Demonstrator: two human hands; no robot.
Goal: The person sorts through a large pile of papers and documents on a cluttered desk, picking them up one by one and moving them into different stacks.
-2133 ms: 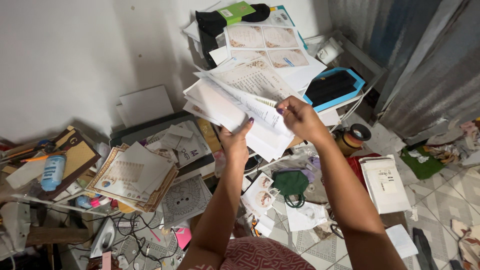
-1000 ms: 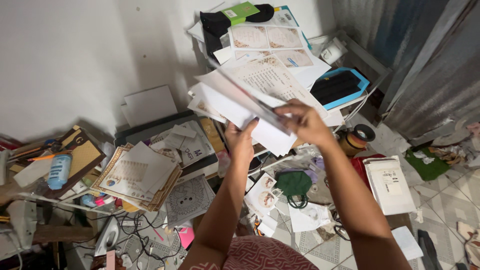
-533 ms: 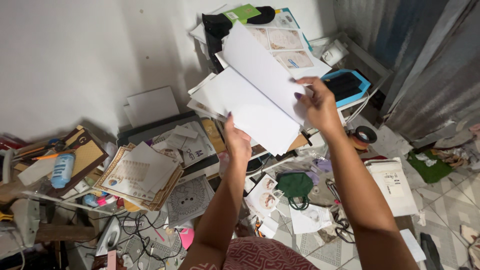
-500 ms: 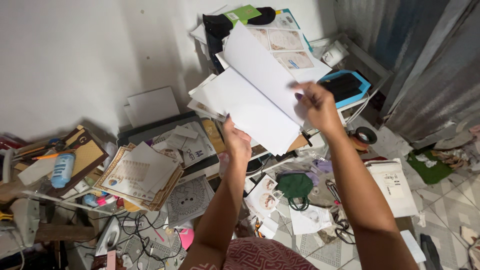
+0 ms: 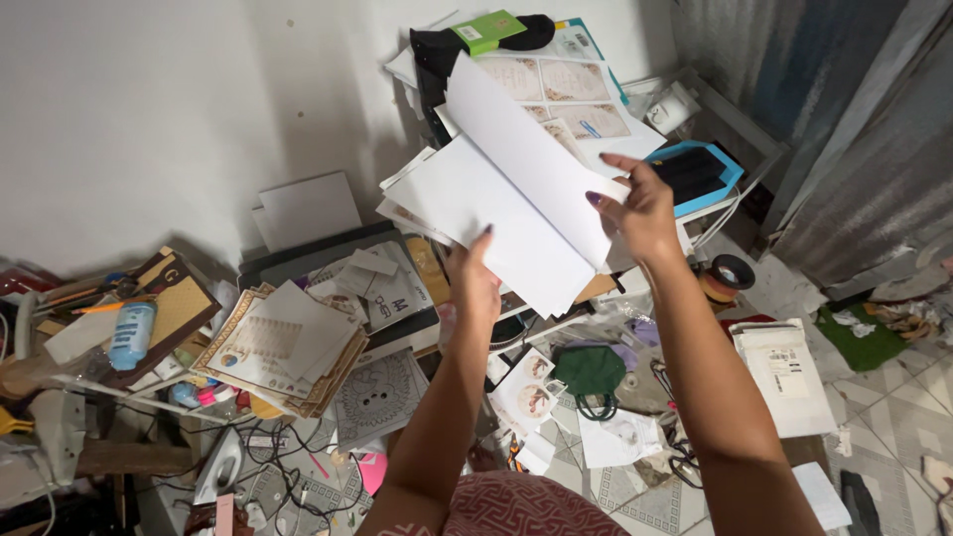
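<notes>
Left hand (image 5: 475,283) raised, thumb up across the lower edge of a white paper stack (image 5: 486,233); grip closed on the stack from below. Right hand (image 5: 640,213) at the stack's right edge, thumb and fingers pinching a single blank sheet (image 5: 526,149), lifted away from the rest and tilted up toward the wall. Stack held in the air between both hands, fanned open, blank sides facing the camera.

Just beyond the right grip: printed sheets (image 5: 571,84) with framed panels, lying on a heap. At the top of that heap, a green box (image 5: 487,30) resting on a black cloth (image 5: 442,48). To the right of the right grip, a blue-rimmed tray (image 5: 703,171) with a dark inside. Below and right of it, a tape roll (image 5: 732,272).

Below the left grip, on the tiled floor: a green mask (image 5: 588,369) among loose papers. Left of the left grip: a pile of bordered certificates (image 5: 273,347), a grey flat machine (image 5: 328,253) under papers. Farther left, a blue bottle (image 5: 131,333) beside an orange pencil (image 5: 99,306). Near the bottom left, an iron (image 5: 220,465) among cables. Right of the right forearm, a white mailer bag (image 5: 784,372).
</notes>
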